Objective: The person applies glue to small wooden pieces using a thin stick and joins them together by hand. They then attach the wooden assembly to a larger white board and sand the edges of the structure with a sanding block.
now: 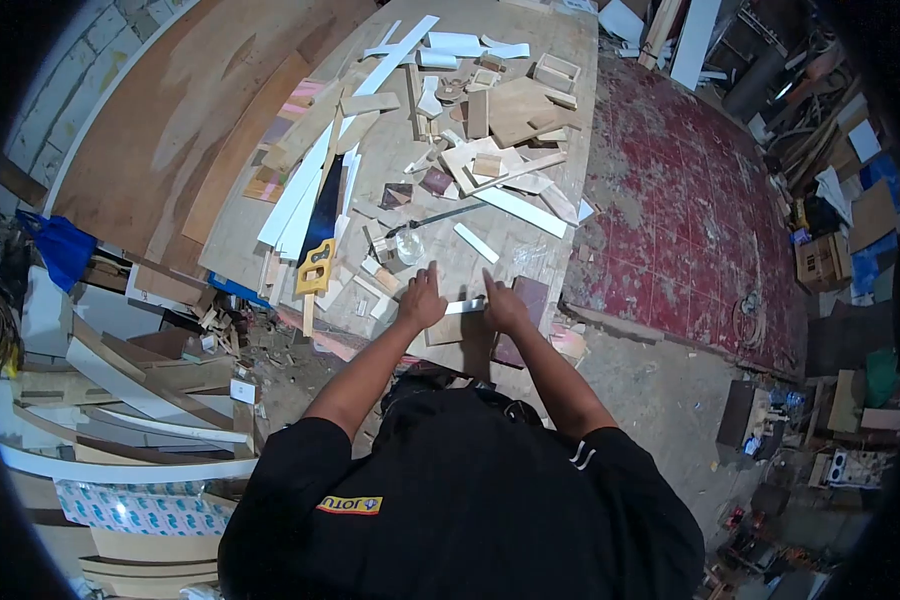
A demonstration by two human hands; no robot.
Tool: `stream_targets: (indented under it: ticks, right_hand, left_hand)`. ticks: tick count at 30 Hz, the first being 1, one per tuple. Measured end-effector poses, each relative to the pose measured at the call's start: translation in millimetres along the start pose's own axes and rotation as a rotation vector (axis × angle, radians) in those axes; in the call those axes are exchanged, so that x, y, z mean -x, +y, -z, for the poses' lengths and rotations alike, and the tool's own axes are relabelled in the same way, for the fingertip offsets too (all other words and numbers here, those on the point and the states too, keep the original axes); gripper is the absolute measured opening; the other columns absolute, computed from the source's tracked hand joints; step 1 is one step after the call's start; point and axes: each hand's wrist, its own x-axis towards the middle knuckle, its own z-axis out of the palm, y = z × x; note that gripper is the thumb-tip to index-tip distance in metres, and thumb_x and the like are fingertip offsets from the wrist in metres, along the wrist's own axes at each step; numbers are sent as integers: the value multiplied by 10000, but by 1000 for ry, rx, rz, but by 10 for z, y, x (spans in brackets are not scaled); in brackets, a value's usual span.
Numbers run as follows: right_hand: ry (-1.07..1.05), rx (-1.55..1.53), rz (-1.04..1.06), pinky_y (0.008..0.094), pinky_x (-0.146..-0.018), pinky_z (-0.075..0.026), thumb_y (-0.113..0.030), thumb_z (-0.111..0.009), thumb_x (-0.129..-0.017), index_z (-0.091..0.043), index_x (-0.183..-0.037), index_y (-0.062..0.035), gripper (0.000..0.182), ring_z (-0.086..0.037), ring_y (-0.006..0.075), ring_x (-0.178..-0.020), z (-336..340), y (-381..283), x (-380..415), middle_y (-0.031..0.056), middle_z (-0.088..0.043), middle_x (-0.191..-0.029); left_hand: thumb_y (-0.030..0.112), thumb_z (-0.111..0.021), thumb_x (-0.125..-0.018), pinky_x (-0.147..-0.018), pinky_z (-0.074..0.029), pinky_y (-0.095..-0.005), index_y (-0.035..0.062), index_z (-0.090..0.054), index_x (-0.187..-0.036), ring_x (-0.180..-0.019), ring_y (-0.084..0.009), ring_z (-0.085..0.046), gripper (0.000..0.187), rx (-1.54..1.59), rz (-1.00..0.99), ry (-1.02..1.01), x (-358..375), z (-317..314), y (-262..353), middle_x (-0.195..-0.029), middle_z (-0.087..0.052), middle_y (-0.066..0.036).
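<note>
A short white strip [464, 306] lies across the near end of the workbench, between my two hands. My left hand [423, 300] is at its left end, index finger stretched forward and the other fingers bent. At the right end my right hand [505, 305] grips the strip, its index finger also pointing forward. Just below the strip is a pale wooden block [452, 330]. A dark reddish-brown board [526, 305] lies beside my right hand. Beyond my hands are another white strip [476, 243] and a clear container [408, 247].
A yellow-handled handsaw [316, 265] rests at the left of the workbench [370, 290], near long white strips [305, 200]. Wood offcuts and small wooden boxes [556, 73] crowd the far part. A large plywood sheet [160, 110] leans left; a worn red panel [680, 200] lies right.
</note>
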Motion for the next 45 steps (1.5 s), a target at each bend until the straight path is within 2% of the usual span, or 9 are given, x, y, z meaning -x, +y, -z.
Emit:
stream_targets:
  ticks: [4, 7, 9, 12, 21, 27, 31, 41, 45]
  right_hand:
    - [-37, -303, -386, 507, -887, -513, -118, -645, -772, -366, -1442, 1, 735, -645, 453, -1001, -181, 123, 13, 301, -652, -1085]
    - [58, -356, -366, 439, -756, -552, -136, -664, -783, -561, -1271, 26, 524, -697, 374, -830, -498, 243, 15, 258, -692, -924]
    - [21, -438, -381, 363, -618, -543, -140, -678, -788, -666, -1093, 36, 352, -691, 245, -660, -717, 355, -35, 187, -699, -782]
    - [-5, -482, -424, 346, -597, -532, -115, -671, -794, -667, -1083, 40, 328, -672, 212, -643, -729, 349, -29, 150, -694, -773]
    - [206, -920, -565, 326, -622, -520, -116, -659, -803, -652, -1138, 73, 385, -638, 188, -676, -669, 448, -232, 121, -690, -855]
    - [149, -761, -697, 364, -694, -542, -156, -673, -794, -668, -1138, 39, 396, -696, 266, -773, -557, 517, -363, 159, -715, -918]
    - [271, -429, -798, 424, -792, -552, -207, -657, -793, -719, -1047, -64, 298, -707, 348, -907, -359, 591, -514, 197, -720, -1000]
    - [228, -101, -552, 449, -859, -548, -260, -741, -807, -713, -1113, -110, 342, -655, 350, -1027, 138, 146, -1024, 170, -648, -1116]
    - [195, -83, -535, 447, -837, -553, -240, -760, -783, -713, -1023, -76, 295, -668, 366, -978, -148, 351, -1176, 189, -662, -1053]
  left_hand:
    - [309, -650, -831, -934, -513, -498, -112, -381, -1354, -1088, -448, -618, 723, 164, 454, -144, 2, -140, -120, -1216, -591, -321]
    - [284, -636, -827, -889, -516, -520, -87, -557, -1223, -975, -456, -659, 549, 230, 523, -196, 98, -345, -265, -1028, -669, -300]
    - [328, -636, -837, -778, -557, -453, -73, -695, -851, -811, -379, -710, 405, 439, 677, -259, 145, -348, -257, -828, -707, -247]
    - [309, -642, -837, -695, -554, -396, -37, -727, -778, -715, -313, -714, 362, 622, 746, -192, 82, -763, -553, -746, -714, -191]
    - [25, -563, -850, -637, -512, -283, -34, -576, -1311, -816, -135, -654, 466, 1272, 536, -187, -396, -812, -686, -1189, -692, -146]
    - [12, -502, -831, -924, -503, -320, -74, -502, -1365, -1125, -253, -654, 541, 705, 445, -234, -465, -574, -500, -1278, -641, -219]
    - [28, -493, -827, -1016, -462, -348, -90, -391, -1439, -1248, -306, -586, 631, 850, 385, -132, -416, -669, -572, -1329, -593, -259]
    - [247, -620, -930, -814, -528, -365, 24, -738, -1021, -917, -254, -705, 268, 636, 59, 30, 88, -444, -920, -948, -730, -159]
    - [265, -654, -908, -723, -546, -374, 32, -750, -895, -774, -288, -715, 253, 600, 282, 11, 450, -129, -851, -816, -725, -160]
